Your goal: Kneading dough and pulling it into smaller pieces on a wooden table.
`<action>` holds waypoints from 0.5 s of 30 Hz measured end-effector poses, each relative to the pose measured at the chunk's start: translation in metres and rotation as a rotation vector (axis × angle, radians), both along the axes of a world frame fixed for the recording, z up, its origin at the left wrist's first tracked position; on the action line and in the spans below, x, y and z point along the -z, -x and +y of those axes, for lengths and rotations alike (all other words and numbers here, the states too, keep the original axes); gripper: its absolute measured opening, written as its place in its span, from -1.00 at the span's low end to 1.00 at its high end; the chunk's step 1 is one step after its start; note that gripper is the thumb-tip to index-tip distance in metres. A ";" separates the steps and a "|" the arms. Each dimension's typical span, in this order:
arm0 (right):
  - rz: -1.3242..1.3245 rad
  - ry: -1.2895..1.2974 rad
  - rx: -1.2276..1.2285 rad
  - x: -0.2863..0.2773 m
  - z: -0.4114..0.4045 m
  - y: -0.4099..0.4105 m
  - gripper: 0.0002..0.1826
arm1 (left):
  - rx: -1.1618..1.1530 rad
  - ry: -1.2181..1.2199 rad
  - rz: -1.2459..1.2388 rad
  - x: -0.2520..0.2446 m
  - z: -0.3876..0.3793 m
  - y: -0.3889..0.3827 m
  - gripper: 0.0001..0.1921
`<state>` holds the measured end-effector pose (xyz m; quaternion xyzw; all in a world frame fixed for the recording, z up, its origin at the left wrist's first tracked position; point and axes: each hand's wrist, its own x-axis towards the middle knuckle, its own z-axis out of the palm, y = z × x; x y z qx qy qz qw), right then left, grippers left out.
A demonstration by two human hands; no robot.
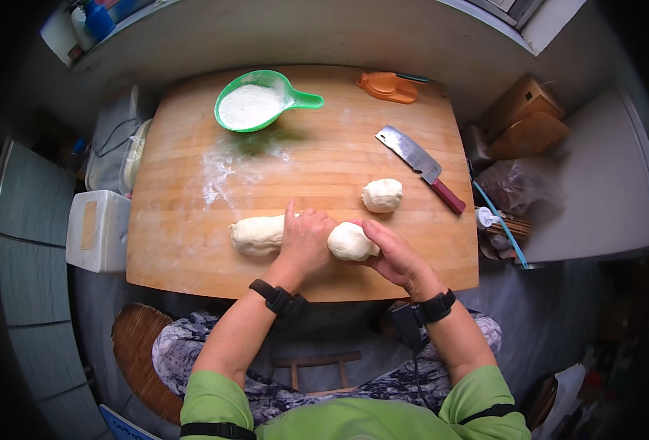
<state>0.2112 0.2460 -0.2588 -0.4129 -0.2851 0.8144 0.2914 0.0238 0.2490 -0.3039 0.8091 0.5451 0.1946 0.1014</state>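
Observation:
In the head view, my right hand cups a pale dough ball from its right side, thumb along the upper edge. Close on the ball's left is my left hand, palm down with its fingers curled. It covers the right end of a thick dough log lying on the wooden board. What the left fingers touch underneath is hidden. A second dough piece rests on the board beyond the ball. To its right lies a cleaver with a dark red handle, blade pointing away from me.
A green scoop full of white flour stands at the far left of the board. Loose flour dusts the wood nearer me. An orange dumpling press lies far right. A white lidded container adjoins the left edge.

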 end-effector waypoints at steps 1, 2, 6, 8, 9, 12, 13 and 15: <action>-0.013 -0.031 -0.035 0.000 0.000 -0.002 -0.49 | 0.003 -0.013 -0.001 0.000 0.000 0.000 -0.88; -0.014 -0.032 -0.033 -0.001 0.000 -0.004 -0.49 | 0.006 -0.014 -0.001 0.002 0.000 0.000 -0.88; -0.246 -0.169 -0.182 -0.008 0.006 -0.013 -0.37 | 0.024 -0.053 0.051 0.005 0.001 -0.001 -0.89; -0.388 -0.241 -0.231 -0.009 0.012 -0.017 -0.30 | 0.028 -0.051 0.072 0.001 0.000 -0.002 -0.88; -0.611 -0.486 -0.210 -0.009 0.014 -0.018 -0.22 | 0.035 -0.066 0.083 -0.001 -0.002 -0.002 -0.89; -0.843 -0.855 -0.295 -0.021 0.018 -0.001 -0.12 | 0.040 -0.084 0.104 -0.005 -0.006 0.000 -0.87; -0.862 -0.975 -0.402 -0.027 0.020 0.010 -0.09 | 0.044 -0.089 0.106 -0.006 -0.006 -0.001 -0.86; -0.877 -1.088 -0.434 -0.005 0.029 0.033 0.05 | 0.017 -0.169 0.082 0.019 -0.003 0.000 -0.86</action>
